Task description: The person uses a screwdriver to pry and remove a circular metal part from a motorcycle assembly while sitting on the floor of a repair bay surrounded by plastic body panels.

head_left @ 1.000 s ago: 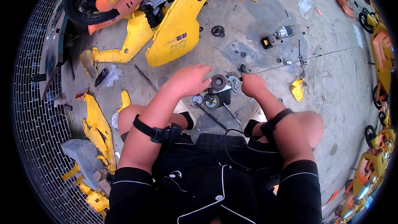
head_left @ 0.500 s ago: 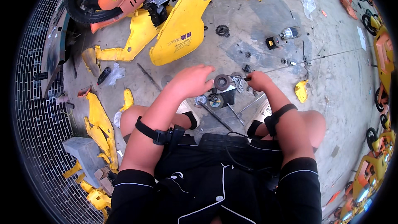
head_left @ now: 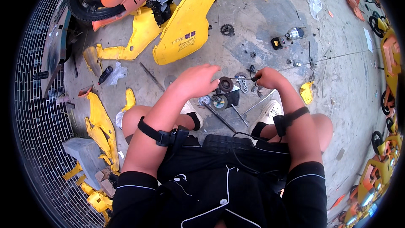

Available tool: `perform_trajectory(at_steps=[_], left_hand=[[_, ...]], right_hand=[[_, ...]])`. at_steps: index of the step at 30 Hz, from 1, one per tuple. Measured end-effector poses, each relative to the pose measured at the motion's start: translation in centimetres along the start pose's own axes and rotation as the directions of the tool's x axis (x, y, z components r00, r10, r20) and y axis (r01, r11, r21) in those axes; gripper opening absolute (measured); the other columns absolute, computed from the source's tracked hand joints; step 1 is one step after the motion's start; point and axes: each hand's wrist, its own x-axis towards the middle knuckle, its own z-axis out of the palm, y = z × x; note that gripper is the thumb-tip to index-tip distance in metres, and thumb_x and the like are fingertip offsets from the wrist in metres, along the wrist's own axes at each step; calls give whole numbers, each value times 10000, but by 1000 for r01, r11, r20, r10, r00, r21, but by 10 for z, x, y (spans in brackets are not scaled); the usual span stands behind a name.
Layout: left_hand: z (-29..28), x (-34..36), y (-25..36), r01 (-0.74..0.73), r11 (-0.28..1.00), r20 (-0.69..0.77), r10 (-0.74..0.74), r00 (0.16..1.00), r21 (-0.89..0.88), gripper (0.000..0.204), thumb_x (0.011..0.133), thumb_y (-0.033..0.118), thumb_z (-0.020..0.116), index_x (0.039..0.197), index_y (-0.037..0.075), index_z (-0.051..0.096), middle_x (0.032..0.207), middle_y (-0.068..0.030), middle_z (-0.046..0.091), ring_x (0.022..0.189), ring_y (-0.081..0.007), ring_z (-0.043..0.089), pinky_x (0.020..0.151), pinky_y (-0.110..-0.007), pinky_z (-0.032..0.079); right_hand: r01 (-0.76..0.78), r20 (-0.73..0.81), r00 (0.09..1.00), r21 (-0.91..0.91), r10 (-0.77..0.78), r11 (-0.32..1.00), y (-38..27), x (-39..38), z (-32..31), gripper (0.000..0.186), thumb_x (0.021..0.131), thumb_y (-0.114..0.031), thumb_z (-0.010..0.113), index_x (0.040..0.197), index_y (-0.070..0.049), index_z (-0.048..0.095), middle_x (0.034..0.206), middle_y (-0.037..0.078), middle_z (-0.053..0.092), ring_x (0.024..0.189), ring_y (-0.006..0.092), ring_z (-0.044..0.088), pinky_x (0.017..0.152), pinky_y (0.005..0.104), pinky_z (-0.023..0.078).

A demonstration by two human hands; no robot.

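Apparently for steadiness, the left hand (head_left: 197, 81) pinches a dark round part (head_left: 226, 85) while the right hand (head_left: 270, 78) grips a thin-shafted tool (head_left: 255, 79) pointing toward it.

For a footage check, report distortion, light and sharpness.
Head view: the brick surface at left bows; head view: light on the floor looks diffuse; head view: bikes at right look softer than the drill; head view: the thin tool in the right hand shows little detail.
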Motion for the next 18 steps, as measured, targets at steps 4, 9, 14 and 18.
perform_trajectory(at_steps=[4, 9, 14, 18], left_hand=[[-1, 1, 3, 2, 1000, 9, -2, 1000, 3, 434, 958, 262, 599, 1345, 69, 569, 1267, -194, 630, 1170, -376, 612, 989, -460, 495], [0, 4, 5, 8, 1000, 24, -8, 1000, 11, 435, 959, 262, 597, 1349, 71, 568, 1269, -193, 630, 1172, -372, 613, 992, -456, 495], [1, 6, 6, 5, 1000, 33, -5, 999, 17, 438, 959, 266, 597, 1350, 69, 570, 1267, -194, 631, 1169, -372, 614, 991, -454, 496], [1, 6, 5, 3, 1000, 32, -4, 999, 17, 438, 958, 269, 598, 1347, 69, 573, 1261, -196, 632, 1163, -372, 618, 986, -453, 500]], right_hand=[[24, -12, 1000, -37, -25, 999, -9, -8, -2, 327, 759, -219, 648, 1041, -123, 783, 966, 179, 737, 907, 371, 702, 815, 448, 556], [19, 57, 998, -63, -15, 998, -30, -15, -8, 322, 761, -212, 642, 1036, -120, 783, 944, 188, 736, 889, 375, 704, 799, 454, 560], [-2, 73, 997, -75, 7, 997, -30, -13, -1, 315, 767, -209, 646, 1038, -126, 784, 956, 181, 740, 905, 374, 705, 807, 456, 564], [9, 99, 995, -78, -1, 997, -35, -13, 1, 307, 771, -213, 656, 1036, -132, 786, 977, 175, 743, 925, 372, 705, 822, 455, 567]])
